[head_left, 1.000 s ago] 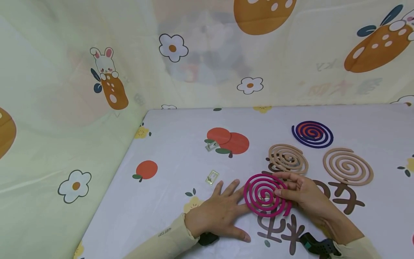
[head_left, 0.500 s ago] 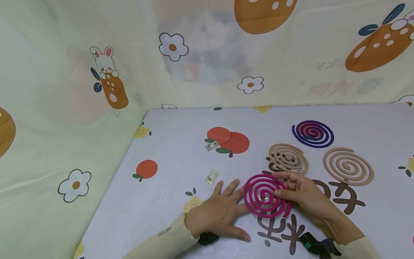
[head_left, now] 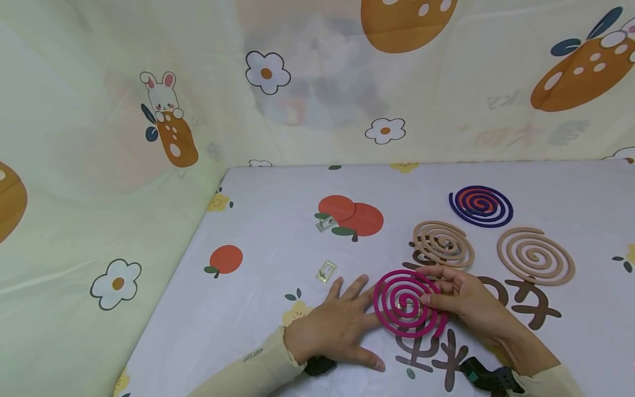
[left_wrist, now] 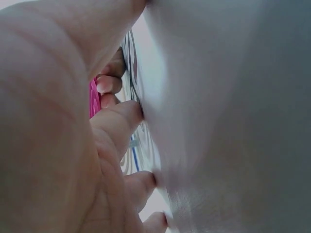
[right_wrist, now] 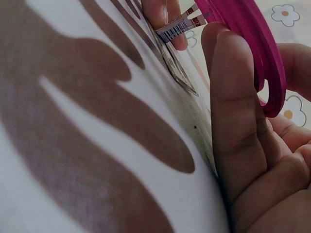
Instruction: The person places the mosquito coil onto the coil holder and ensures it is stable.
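Note:
My right hand (head_left: pixel 456 295) pinches a magenta mosquito coil (head_left: pixel 408 301) at its right side, thumb on top and fingers beneath. In the right wrist view, the tilted coil (right_wrist: pixel 274 73) is close above a thin metal coil stand (right_wrist: pixel 184 83) on the cloth. A strip with a barcode (right_wrist: pixel 176 32) shows between stand and coil, beside a fingertip of the other hand. My left hand (head_left: pixel 337 325) is spread on the table, palm down. Its index finger reaches under the coil's left edge, so that fingertip is hidden in the head view.
Two beige mosquito coils (head_left: pixel 444 242) and a blue-and-red coil (head_left: pixel 480 205) lie behind my right hand. Two small metal stands (head_left: pixel 326 271) rest on the patterned tablecloth (head_left: pixel 268 220) left of the coils. A printed curtain (head_left: pixel 317 127) hangs along the back and left.
The magenta coil's near edge has tipped down slightly towards me, with its right-hand grip unchanged. My left hand has stayed in place.

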Demonstrator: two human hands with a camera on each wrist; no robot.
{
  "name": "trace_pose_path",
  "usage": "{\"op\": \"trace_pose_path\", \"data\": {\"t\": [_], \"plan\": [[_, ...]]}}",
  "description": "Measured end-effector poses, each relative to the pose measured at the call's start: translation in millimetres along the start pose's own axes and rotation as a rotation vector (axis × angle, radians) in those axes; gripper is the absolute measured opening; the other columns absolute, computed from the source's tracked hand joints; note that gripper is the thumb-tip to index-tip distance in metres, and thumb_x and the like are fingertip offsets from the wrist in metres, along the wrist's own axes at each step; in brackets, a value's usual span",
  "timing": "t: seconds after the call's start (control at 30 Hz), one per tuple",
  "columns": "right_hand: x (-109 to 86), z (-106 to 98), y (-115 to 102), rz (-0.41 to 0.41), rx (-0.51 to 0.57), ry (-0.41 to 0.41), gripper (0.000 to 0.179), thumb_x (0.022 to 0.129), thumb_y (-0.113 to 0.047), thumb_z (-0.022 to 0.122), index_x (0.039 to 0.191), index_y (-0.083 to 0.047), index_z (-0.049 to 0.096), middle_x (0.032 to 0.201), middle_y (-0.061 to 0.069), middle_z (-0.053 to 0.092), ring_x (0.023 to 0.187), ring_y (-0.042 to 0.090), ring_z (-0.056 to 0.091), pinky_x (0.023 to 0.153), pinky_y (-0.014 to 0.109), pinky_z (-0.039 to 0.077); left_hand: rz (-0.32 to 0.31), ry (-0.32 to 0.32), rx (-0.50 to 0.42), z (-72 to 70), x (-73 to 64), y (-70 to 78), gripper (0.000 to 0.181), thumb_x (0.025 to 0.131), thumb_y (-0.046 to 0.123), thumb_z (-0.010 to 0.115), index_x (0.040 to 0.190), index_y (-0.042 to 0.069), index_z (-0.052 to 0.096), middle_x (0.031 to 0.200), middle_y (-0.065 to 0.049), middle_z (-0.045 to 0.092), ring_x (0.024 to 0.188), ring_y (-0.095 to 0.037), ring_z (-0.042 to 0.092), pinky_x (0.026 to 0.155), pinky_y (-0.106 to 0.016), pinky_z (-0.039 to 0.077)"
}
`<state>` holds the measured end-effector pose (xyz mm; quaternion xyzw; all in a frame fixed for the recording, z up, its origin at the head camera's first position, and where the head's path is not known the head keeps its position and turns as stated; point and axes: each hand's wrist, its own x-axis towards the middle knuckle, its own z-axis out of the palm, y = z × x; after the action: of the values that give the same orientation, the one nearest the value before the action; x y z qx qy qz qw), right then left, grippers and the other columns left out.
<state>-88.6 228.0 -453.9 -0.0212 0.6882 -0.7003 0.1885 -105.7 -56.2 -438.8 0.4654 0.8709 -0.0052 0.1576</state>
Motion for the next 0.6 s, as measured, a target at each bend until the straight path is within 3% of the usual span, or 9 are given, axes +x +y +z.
{"op": "trace_pose_path", "data": {"t": [0.43, 0.6], "plan": [[-0.8, -0.2, 3.4, -0.063, -0.031, -0.045, 0.056, 0.098, -0.003, 0.07, 0.147, 0.009, 0.044, 0.106, 0.011, 0.077, 0.095, 0.017, 0.075, 0.079, 0.03, 0.061, -0.009, -0.003, 0.008, 0.8, 0.1, 0.9, 0.095, 0.084, 0.085, 0.057, 0.164, 0.047, 0.021, 0.176, 0.003, 0.011, 0.162, -0.031, 0.003, 0.123, -0.067, 0.016], [-0.9, 1.5, 2.2, -0.043, -0.025, -0.029, 0.059, 0.096, -0.004, 0.073, 0.147, 0.008, 0.045, 0.103, 0.013, 0.077, 0.093, 0.017, 0.075, 0.079, 0.03, 0.062, -0.01, -0.006, 0.015, 0.5, 0.2, 1.2, 0.095, 0.084, 0.085, 0.056, 0.164, 0.047, 0.021, 0.176, 0.002, 0.012, 0.162, -0.031, 0.003, 0.123, -0.067, 0.016]]}}
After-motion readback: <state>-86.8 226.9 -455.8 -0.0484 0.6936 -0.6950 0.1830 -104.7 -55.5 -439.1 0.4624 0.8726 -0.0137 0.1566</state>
